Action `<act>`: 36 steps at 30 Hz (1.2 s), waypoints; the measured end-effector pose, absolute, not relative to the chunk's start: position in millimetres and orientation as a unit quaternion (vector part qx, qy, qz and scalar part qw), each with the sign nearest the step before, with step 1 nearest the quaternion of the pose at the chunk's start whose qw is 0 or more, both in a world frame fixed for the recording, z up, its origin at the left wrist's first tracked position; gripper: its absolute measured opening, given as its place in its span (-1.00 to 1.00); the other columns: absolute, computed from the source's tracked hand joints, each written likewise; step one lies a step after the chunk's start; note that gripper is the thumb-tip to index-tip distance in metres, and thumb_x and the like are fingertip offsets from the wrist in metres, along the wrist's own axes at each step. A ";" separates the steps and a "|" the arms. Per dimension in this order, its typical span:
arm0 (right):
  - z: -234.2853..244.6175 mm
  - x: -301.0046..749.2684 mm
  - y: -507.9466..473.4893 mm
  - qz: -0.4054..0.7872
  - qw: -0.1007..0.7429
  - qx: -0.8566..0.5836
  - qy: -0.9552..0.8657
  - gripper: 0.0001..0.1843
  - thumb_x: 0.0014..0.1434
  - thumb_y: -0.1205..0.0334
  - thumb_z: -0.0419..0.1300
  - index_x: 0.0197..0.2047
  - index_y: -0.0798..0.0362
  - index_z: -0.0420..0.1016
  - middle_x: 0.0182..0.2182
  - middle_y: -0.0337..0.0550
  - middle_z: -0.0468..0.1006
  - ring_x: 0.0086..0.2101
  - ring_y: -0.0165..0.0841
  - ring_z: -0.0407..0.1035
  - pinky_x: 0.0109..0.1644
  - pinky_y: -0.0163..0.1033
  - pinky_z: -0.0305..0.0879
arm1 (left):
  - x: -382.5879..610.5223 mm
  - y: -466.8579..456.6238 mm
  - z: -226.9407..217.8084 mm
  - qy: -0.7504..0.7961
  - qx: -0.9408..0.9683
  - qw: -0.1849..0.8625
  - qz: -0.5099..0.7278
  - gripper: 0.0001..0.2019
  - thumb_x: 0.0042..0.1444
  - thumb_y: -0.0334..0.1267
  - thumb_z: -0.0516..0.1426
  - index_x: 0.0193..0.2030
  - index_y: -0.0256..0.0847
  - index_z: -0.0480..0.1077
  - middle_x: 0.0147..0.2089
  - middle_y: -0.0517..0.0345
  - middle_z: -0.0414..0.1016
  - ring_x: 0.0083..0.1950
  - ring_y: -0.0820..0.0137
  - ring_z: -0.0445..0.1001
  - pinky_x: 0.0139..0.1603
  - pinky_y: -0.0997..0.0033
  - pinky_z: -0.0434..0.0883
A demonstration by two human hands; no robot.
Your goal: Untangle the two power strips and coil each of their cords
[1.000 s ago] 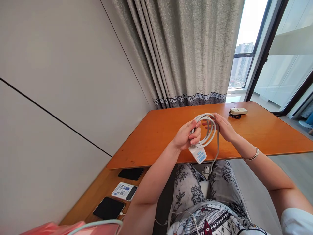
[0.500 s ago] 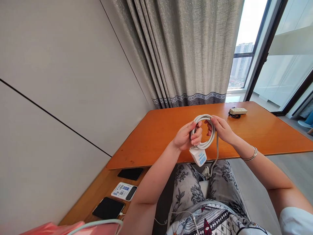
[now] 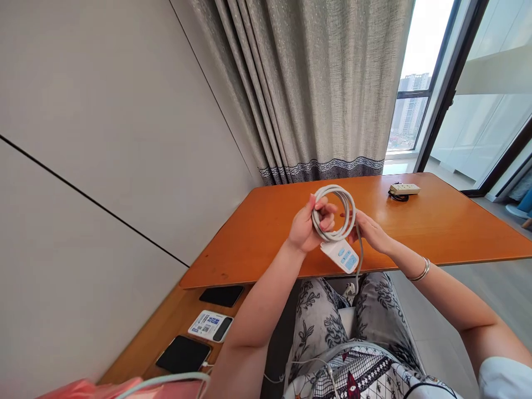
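A white power strip (image 3: 342, 256) with blue socket faces hangs tilted under a loop of its own cord, above the table's near edge. My left hand (image 3: 310, 224) is closed round the left side of the coiled white cord (image 3: 333, 237), with its fingers passing through the loop. On the right side, my right hand (image 3: 371, 231) has its fingers curled around the cord, their tips partly hidden behind the coil. From there the loose length of cord (image 3: 361, 260) drops toward my lap.
Before me is an orange-brown wooden table (image 3: 257, 238). On its far right lies a cream power strip (image 3: 404, 189) with a black cord. A lower shelf at left holds dark tablets (image 3: 183, 354) and a white printed box (image 3: 210, 325). Pink plastic (image 3: 87, 389) shows at bottom left.
The coil has moved left and slightly up with my left hand. My right hand has slid down from the top of the coil to its right side. The power strip has swung right and tilted more.
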State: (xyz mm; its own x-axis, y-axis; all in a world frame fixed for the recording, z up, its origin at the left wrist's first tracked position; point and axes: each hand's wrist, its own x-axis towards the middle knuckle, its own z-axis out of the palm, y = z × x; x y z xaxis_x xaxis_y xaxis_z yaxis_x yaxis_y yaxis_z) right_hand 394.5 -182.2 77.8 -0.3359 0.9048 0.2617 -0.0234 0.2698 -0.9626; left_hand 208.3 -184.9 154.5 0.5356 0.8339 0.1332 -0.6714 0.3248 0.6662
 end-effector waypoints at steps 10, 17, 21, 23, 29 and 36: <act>29.3 416.3 -215.9 0.137 0.296 -0.508 -0.798 -0.53 0.33 0.34 -0.12 0.29 0.15 0.07 -0.22 -0.05 0.45 -0.36 -0.33 0.40 -0.25 -0.22 0.34 | 179.8 -165.7 173.3 0.119 0.420 0.607 0.664 -0.62 0.35 0.02 -0.03 -0.39 -0.19 0.26 0.27 -0.01 0.44 0.23 0.24 0.48 -0.11 0.41 0.58; 99.6 403.0 -248.3 -0.216 0.166 -0.383 -0.883 -0.69 0.37 0.31 0.02 0.10 0.04 0.48 -0.42 -0.16 0.47 -0.51 -0.42 0.30 -0.50 -0.27 0.00 | 199.2 -162.2 150.0 0.139 0.531 0.571 0.611 -0.59 0.15 0.12 0.20 -0.40 -0.23 0.32 0.38 -0.04 0.31 0.21 0.11 0.49 0.00 0.33 0.53; 144.2 400.6 -246.6 -0.346 0.278 -0.260 -0.857 -0.75 0.40 0.32 0.04 -0.05 0.03 0.55 -0.51 -0.23 0.41 -0.49 -0.44 0.22 -0.45 -0.26 -0.01 | 212.3 -173.3 138.7 0.150 0.612 0.591 0.503 -0.53 0.09 0.22 0.20 -0.30 -0.22 0.39 0.19 -0.10 0.51 -0.17 0.27 0.65 -0.32 0.46 0.51; 162.8 401.0 -239.1 -0.348 0.313 -0.264 -0.843 -0.74 0.40 0.15 0.08 -0.07 0.03 0.57 -0.47 -0.22 0.43 -0.47 -0.44 0.23 -0.44 -0.26 0.00 | 216.5 -181.0 134.7 0.152 0.646 0.614 0.427 -0.45 0.06 0.31 0.15 -0.23 -0.23 0.40 -0.16 -0.07 0.65 -0.42 0.37 0.59 -0.52 0.51 0.40; 191.9 408.5 -215.1 -0.153 0.326 -0.303 -0.882 -0.34 0.14 -0.36 0.19 -0.02 0.06 0.60 -0.36 -0.16 0.45 -0.47 -0.46 0.26 -0.44 -0.31 0.03 | 217.2 -194.0 129.6 0.080 0.661 0.705 0.247 -0.36 0.04 0.41 0.08 -0.29 -0.25 0.35 -0.64 0.13 0.48 -0.80 0.58 0.15 -0.74 0.56 0.10; 165.7 423.4 -187.3 0.102 0.410 -0.348 -0.837 -0.29 0.19 -0.46 0.00 -0.36 0.03 0.61 -0.55 -0.22 0.36 -0.48 -0.40 0.22 -0.32 -0.25 0.16 | 204.4 -190.0 132.5 0.024 0.550 0.792 0.265 -0.67 0.07 -0.09 0.25 -0.40 -0.20 0.18 -0.57 0.05 0.53 -0.85 0.68 -0.06 -0.78 0.62 -0.11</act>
State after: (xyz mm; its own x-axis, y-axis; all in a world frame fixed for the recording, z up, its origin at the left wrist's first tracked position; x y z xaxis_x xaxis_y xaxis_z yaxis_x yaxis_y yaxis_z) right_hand 423.4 -187.3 165.7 -0.4221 0.6655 0.6156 0.4986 0.7375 -0.4555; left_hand 204.4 -190.0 132.5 0.8585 0.4458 0.2533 -0.3931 0.2551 0.8834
